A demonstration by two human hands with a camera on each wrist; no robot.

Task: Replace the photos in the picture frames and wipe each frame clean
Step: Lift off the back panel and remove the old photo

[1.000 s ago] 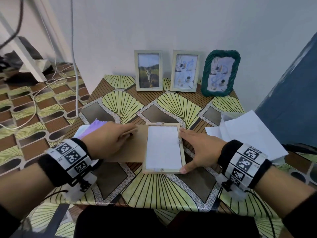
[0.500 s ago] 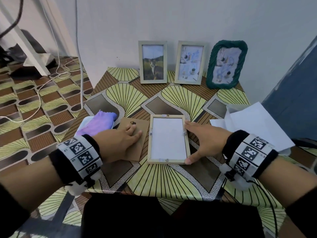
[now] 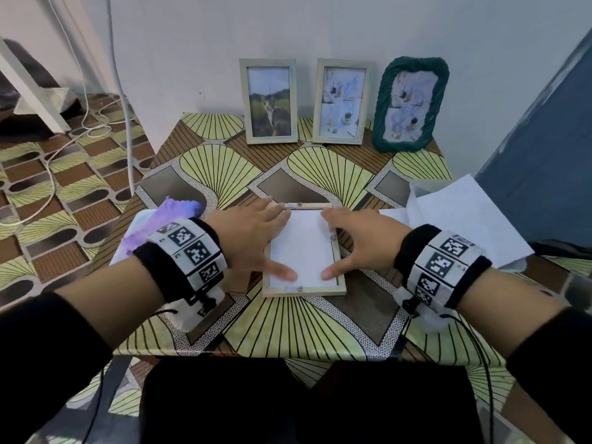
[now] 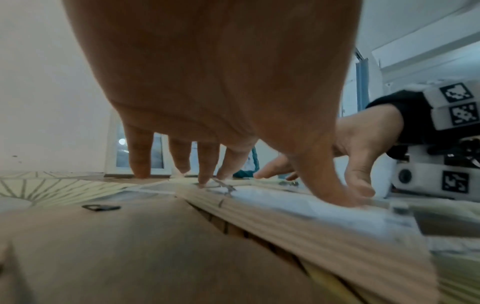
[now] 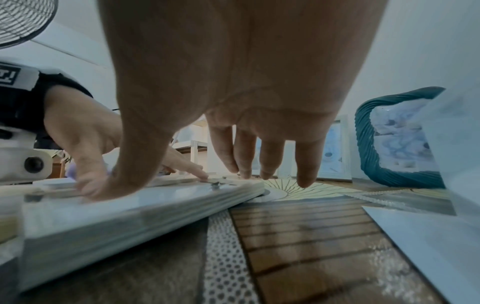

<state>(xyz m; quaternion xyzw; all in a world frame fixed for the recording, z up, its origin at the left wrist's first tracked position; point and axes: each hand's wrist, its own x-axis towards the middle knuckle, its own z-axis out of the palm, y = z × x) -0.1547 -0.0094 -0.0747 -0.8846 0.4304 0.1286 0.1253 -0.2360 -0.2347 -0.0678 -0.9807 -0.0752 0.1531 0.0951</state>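
Left hand [image 3: 253, 238] just came off the brown cardboard backing board [image 4: 109, 242]; both hands, right hand [image 3: 362, 245] included, now press spread fingers on the white photo paper [image 3: 302, 248] in the face-down pale wooden frame [image 3: 304, 290], mid-picture. Backing probably goes next.

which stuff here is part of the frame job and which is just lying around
In the job:
- open frame, face down, both thumbs on its white sheet
- cardboard backing beside it
- purple cloth
- white papers
- three standing frames

Lying about:
- cables on the floor
- fan
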